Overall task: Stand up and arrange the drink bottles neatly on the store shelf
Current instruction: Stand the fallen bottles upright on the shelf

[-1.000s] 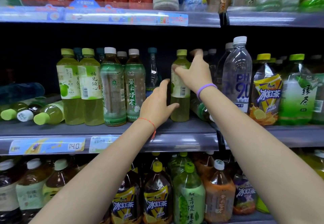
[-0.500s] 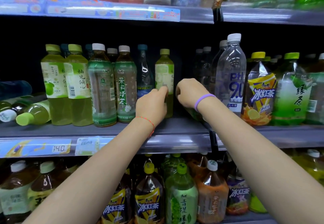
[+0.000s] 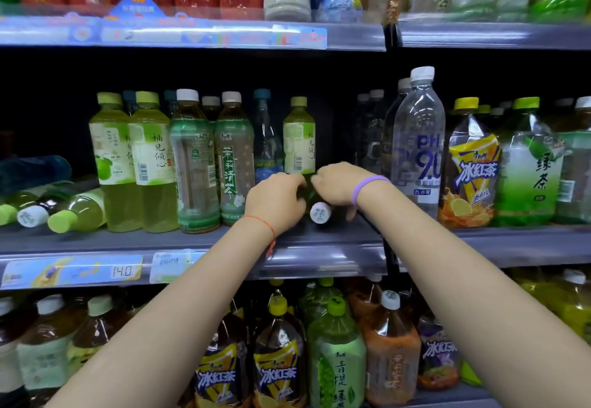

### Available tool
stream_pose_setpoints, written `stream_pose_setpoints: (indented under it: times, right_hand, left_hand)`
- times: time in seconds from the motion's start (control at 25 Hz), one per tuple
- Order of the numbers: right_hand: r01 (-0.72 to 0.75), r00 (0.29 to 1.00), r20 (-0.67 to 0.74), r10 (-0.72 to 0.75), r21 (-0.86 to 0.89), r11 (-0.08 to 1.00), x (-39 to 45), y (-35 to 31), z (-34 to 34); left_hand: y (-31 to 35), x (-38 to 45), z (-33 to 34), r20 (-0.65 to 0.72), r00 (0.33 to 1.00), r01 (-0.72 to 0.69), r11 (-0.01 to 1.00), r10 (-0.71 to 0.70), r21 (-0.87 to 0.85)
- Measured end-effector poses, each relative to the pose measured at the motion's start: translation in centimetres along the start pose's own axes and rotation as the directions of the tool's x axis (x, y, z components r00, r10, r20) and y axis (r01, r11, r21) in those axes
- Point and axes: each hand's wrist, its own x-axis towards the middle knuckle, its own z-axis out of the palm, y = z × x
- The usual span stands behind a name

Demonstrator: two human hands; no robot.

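Note:
On the middle shelf (image 3: 192, 241) a bottle lies on its side, its white cap (image 3: 320, 212) pointing toward me between my two hands. My left hand (image 3: 276, 199) and my right hand (image 3: 335, 184) both curl around this lying bottle, whose body is mostly hidden behind them. Just behind stands a pale green tea bottle (image 3: 299, 139), upright. Left of it stand a clear blue-capped bottle (image 3: 265, 139), two jasmine tea bottles (image 3: 232, 158) and two yellow-green bottles (image 3: 134, 158).
Several bottles lie on their sides at the shelf's far left (image 3: 54, 212). A tall clear water bottle (image 3: 419, 142), an iced tea bottle (image 3: 470, 171) and a green tea bottle (image 3: 527, 168) stand to the right. Full shelves sit above and below.
My right hand has let go of the upright pale green bottle and dropped low. Both hands have closed in on the lying white-capped bottle, now drawn toward the shelf front.

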Motion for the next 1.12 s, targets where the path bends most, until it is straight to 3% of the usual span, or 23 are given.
stream_pose_setpoints:
  times: [0.08,0.2,0.28,0.44,0.52,0.56,0.64,0.68,0.76,0.88,0.96,1.12]
  right_hand:
    - [0.03,0.999,0.02,-0.03,0.031,0.999,0.2,1.0,-0.4]
    - [0.09,0.994,0.075,-0.079,-0.164,0.982,0.4,2.2,0.9]
    - [0.11,0.993,-0.016,-0.116,-0.2,0.974,0.8,2.4,1.9]
    - [0.245,0.946,-0.149,-0.289,-0.256,0.935,0.5,2.5,2.3]
    - [0.322,0.928,-0.173,-0.329,-0.07,0.944,-0.2,2.5,1.9]
    - [0.354,0.921,-0.212,-0.327,0.104,0.929,-0.6,2.5,1.5]
    - [0.391,0.897,-0.362,-0.255,0.375,0.841,-1.2,2.3,0.7]
    - [0.396,0.877,-0.442,-0.187,0.448,0.802,-1.2,2.1,0.2]
    - [0.379,0.856,-0.517,-0.015,0.608,0.698,-0.8,1.6,-0.4]
    - [0.295,0.869,-0.455,0.195,0.792,0.534,-0.1,1.0,0.1]
    - [0.243,0.875,-0.428,0.225,0.792,0.559,0.0,1.0,0.7]
    - [0.107,0.892,-0.389,0.23,0.677,0.728,-0.3,0.6,1.3]
  left_hand:
    - [-0.4,-0.2,-0.4,0.077,0.997,0.023,0.988,-0.011,-0.151]
    - [-0.5,-0.6,-0.7,0.193,0.981,0.052,0.943,0.013,-0.329]
    - [-0.4,-0.6,-0.6,0.223,0.975,0.092,0.917,-0.003,-0.389]
    - [-1.0,-0.6,-0.4,0.09,0.974,0.224,0.834,-0.208,-0.505]
    - [-1.6,-0.4,-0.9,-0.05,0.96,0.204,0.813,-0.275,-0.546]
    - [-1.9,-0.2,-1.3,-0.079,0.946,0.191,0.741,-0.313,-0.643]
    - [-1.5,-0.5,-2.6,-0.011,0.932,0.165,0.45,-0.363,-0.878]
    - [-1.2,-0.6,-3.1,0.019,0.939,0.153,0.37,-0.342,-0.916]
    - [-0.4,-1.0,-3.4,0.034,0.972,0.137,0.438,-0.234,-0.889]
    - [0.2,-1.5,-2.5,0.091,0.988,0.146,0.566,-0.126,-0.811]
    - [0.4,-1.9,-1.5,0.133,0.987,0.16,0.611,-0.09,-0.775]
    - [0.7,-1.7,-0.8,0.162,0.981,0.192,0.641,-0.107,-0.743]
